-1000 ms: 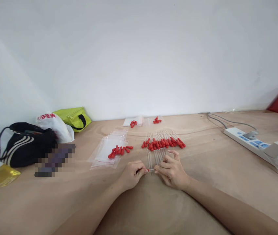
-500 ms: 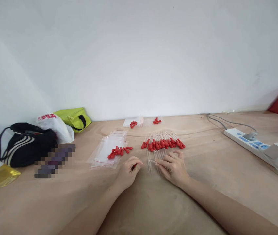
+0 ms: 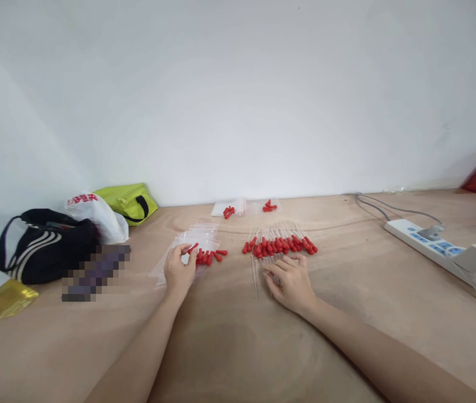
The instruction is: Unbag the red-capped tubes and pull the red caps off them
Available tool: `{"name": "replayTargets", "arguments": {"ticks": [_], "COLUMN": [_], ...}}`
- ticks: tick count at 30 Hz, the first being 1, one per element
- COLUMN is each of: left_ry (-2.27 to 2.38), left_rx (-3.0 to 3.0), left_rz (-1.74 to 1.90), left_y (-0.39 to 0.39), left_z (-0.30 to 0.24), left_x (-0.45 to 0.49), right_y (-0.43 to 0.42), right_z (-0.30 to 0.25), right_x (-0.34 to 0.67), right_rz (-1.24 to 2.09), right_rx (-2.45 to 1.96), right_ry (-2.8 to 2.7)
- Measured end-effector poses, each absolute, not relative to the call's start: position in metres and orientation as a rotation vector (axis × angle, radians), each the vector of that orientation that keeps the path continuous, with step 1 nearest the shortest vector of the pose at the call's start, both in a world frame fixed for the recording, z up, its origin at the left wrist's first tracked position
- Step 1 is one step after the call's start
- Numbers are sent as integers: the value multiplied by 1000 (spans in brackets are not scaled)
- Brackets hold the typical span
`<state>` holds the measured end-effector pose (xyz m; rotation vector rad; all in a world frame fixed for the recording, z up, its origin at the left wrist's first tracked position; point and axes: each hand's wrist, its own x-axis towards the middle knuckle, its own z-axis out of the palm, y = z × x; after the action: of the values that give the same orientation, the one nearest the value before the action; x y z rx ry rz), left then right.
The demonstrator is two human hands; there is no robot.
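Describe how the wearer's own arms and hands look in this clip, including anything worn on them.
The left hand and right hand are both ungloved. The left forearm and right forearm are bare as far as they show, slim and narrowing towards the wrists. No sleeve, watch, bracelet, ring or cable can be seen on either.

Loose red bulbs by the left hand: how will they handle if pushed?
The red bulbs probably roll or pivot, being rounded and tapered. Likely light, given their small size. They may slide on the smooth-looking plastic bags beneath.
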<state>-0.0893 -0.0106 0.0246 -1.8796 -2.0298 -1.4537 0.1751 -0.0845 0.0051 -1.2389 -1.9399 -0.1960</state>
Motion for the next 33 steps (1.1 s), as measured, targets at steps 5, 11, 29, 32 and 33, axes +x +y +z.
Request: {"name": "replayTargets", "arguments": {"ticks": [5,11,29,32,33], "left_ry": [-2236,-2355,-2007,-1535,-1434], "left_rx": [-1918,-1906,-1967,-2078,-2154], "left_rz": [-1306,-1174,-1097,-1057,-1017], "left_y": [-7,-11,-20,-34,-39], "left_z": [20,25,27,26,24], "left_x": [-92,-93,-94,-66,-55], "right_y": [-88,-89,-91,-89,-89], "right_z": [9,9,8,7,7], "right_x": [174,175,180,183,183], "right_rz": [-164,-169,-151,-135,-125], "right_rx": [-1207,-1196,-1246,-1279,-1290], "right_ry": [-2065,-2126,-1911,-1836,-1815]}}
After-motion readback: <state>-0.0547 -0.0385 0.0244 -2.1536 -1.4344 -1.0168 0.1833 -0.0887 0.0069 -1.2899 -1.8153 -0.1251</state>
